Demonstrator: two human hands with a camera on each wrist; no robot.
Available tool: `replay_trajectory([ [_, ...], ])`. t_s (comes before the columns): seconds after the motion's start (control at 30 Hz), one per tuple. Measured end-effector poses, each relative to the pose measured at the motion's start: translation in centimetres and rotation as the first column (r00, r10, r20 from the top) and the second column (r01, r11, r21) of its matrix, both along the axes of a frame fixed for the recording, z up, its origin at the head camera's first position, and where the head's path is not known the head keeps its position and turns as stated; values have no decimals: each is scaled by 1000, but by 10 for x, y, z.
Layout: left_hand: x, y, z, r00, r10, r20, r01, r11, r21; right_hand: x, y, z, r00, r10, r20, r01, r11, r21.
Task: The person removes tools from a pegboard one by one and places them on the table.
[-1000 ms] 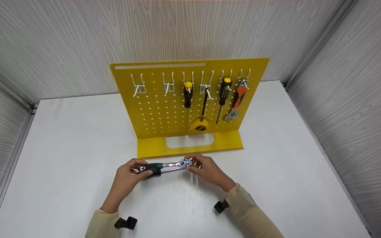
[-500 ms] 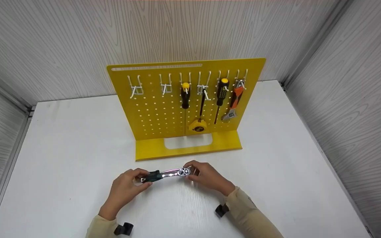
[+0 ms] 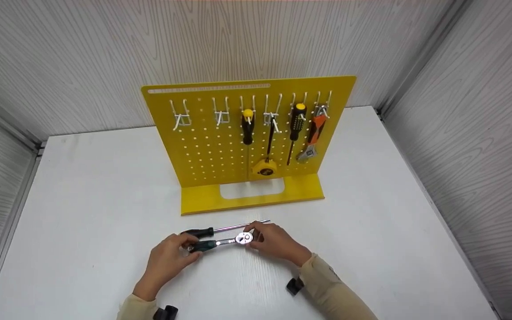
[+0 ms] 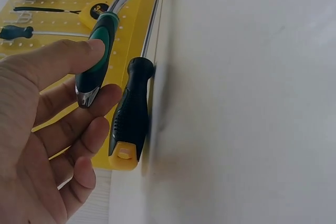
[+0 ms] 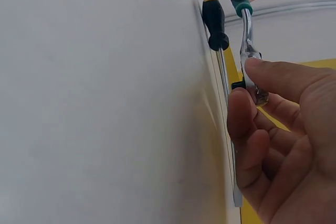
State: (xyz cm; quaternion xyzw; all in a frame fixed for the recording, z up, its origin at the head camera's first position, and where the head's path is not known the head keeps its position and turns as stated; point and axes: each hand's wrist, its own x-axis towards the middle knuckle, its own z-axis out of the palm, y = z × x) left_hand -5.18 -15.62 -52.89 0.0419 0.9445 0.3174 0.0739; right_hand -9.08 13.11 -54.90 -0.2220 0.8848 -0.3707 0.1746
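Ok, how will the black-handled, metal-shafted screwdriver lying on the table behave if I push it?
The screwdriver may roll: its thick handle looks rounded and the white table looks smooth. It might curve, being thicker at one end. Its straight metal shaft should stay stiff.

A flat, smooth white surface (image 3: 105,186) carries a yellow perforated pegboard stand (image 3: 200,200). Lying just in front of its base is a slim screwdriver (image 4: 137,80) with a black, yellow-ended handle and a straight, shiny metal shaft, handle toward the left.
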Motion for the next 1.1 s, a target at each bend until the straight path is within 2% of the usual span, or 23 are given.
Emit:
replay_trajectory([
  [0.3,2,-1,-8,999,-18,-30,17,1000,-6,1,-2,4,1000,9,17,-10,999,44],
  [0.57,3,-3,-13,1000,-28,-6,28,999,-16,1,-5,1,999,13,42,-16,998,66],
  [0.83,4,-5,-20,1000,-11,18,11,1000,2,0,-7,3,999,22,48,-27,994,105],
  [1.1,5,-5,-24,1000,-16,-6,16,1000,5,-1,-7,1,999,25,47,-30,994,102],
])
